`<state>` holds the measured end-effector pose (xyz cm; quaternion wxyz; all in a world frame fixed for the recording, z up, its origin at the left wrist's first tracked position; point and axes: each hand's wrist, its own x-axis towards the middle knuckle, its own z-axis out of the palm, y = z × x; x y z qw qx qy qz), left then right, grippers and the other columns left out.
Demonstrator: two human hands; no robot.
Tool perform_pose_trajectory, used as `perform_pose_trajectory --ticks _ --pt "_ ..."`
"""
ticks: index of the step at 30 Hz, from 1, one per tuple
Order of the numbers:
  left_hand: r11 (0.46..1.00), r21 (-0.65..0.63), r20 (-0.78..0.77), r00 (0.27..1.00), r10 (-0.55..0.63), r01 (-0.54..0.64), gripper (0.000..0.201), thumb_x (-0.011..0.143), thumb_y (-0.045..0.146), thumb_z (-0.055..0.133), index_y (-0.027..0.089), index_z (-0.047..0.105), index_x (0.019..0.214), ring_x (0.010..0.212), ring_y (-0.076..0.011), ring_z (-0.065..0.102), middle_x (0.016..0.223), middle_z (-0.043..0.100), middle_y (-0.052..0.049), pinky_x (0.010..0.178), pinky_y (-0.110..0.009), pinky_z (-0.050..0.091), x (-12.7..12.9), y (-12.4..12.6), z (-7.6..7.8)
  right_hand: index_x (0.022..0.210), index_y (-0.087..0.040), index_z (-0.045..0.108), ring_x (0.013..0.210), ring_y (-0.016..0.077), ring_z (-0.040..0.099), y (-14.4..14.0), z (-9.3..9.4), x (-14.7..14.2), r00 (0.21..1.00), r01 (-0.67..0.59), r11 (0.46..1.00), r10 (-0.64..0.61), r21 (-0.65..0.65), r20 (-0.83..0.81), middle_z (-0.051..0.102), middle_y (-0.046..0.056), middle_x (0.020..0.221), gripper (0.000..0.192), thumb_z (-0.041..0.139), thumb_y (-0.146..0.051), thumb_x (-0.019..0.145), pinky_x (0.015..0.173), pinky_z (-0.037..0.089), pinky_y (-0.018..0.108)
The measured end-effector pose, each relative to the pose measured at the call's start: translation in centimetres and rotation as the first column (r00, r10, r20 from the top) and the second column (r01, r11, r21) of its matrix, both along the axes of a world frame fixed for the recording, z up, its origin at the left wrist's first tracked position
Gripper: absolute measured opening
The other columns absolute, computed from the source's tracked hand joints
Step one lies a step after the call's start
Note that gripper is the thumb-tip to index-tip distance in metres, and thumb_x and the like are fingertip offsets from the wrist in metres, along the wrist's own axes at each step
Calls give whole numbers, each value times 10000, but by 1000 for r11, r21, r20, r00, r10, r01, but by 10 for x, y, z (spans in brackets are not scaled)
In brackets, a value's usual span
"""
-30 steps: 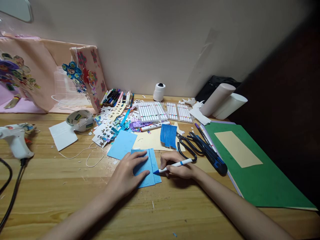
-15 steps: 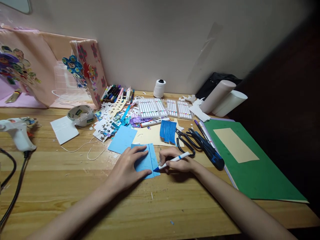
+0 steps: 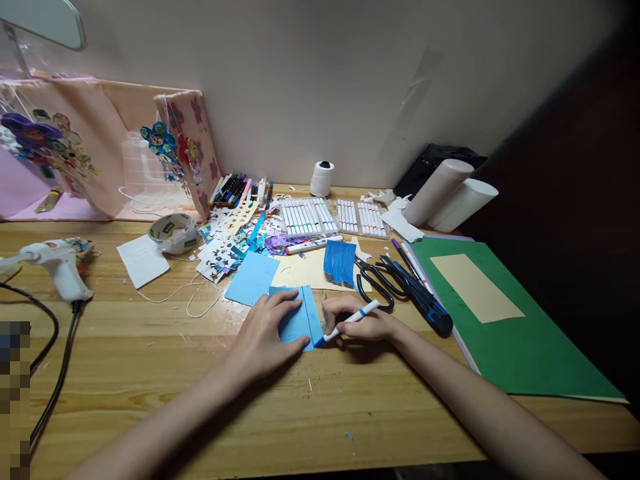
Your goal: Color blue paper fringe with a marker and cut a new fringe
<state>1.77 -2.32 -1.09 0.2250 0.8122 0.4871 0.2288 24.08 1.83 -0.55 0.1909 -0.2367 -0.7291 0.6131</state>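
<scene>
Right now the left hand (image 3: 263,333) is lying flat, fingers spread, pinning the light blue paper rectangle (image 3: 299,319) to the wooden desk (image 3: 150,373), while the right hand (image 3: 357,322), fingers pinched on the white blue-tipped marker (image 3: 345,322), is colouring its edge. Steady pressure would help keep the sheet from sliding. No label is legible.

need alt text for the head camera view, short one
A person's left hand presses flat on a light blue paper on a wooden desk while the right hand holds a blue marker, tip at the paper's edge. Scissors, marker sets and paper scraps lie behind.
</scene>
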Motion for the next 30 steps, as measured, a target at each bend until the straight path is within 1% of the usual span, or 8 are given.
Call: perform_pose_trajectory --ticks 6,11,16,20,23,26,28,30 --pt "1000 -16 2 1000 2 -2 491 710 325 683 206 561 1171 1121 -265 496 1282 532 -61 965 -462 408 0 0 2 655 -148 571 499 125 578 0 -4 2 999 -20 1000 20 4 -33 591 1 584 105 516 -208 721 476 428 214" --pt "1000 -29 17 1000 4 -3 497 704 312 687 214 560 1174 1123 -265 491 1278 533 -60 957 -456 414 1 -2 5 676 -146 600 501 120 563 0 -3 2 1000 -18 1000 18 20 3 584 -1 560 142 513 -218 762 473 413 202" --pt "1000 -24 16 1000 1 -1 485 710 317 685 209 561 1166 1131 -265 488 1280 532 -64 967 -461 407 0 -1 5 667 -139 618 478 105 542 0 1 0 1000 13 997 -12 71 -14 587 3 584 174 481 -195 758 473 416 203" --pt "1000 -23 2 1000 1 -1 506 703 325 696 214 559 1178 1127 -263 492 1281 532 -62 962 -462 413 0 0 4 675 -139 617 465 98 539 0 -2 1 998 52 998 -52 38 -21 573 -7 592 150 492 -183 746 458 405 197" --pt "1000 -18 10 1000 -18 18 505 702 342 704 219 563 1171 1132 -261 498 1271 539 -64 965 -461 416 -2 3 3 712 -141 614 465 102 547 2 -8 2 976 144 988 -152 -59 -154 573 -8 612 150 528 -244 778 465 417 211" --pt "998 -19 19 998 -53 53 523 706 374 708 233 552 1184 1140 -261 507 1269 543 -67 969 -462 419 -5 7 2 800 -157 615 557 119 584 3 -11 2 883 310 935 -350 -172 -313 595 2 677 191 537 -331 823 544 458 241" --pt "998 -29 28 998 -60 61 510 737 373 686 236 535 1205 1151 -252 509 1270 545 -69 981 -454 416 -8 10 2 868 -170 616 678 137 609 4 -9 1 848 381 912 -411 -153 -334 627 19 743 190 526 -337 853 645 471 268" --pt "997 -40 46 997 -57 59 455 787 350 642 236 525 1212 1159 -237 510 1268 550 -70 992 -444 412 -9 12 3 896 -175 618 772 153 611 4 -8 0 852 411 907 -416 -89 -318 648 35 794 188 517 -331 870 724 463 296"
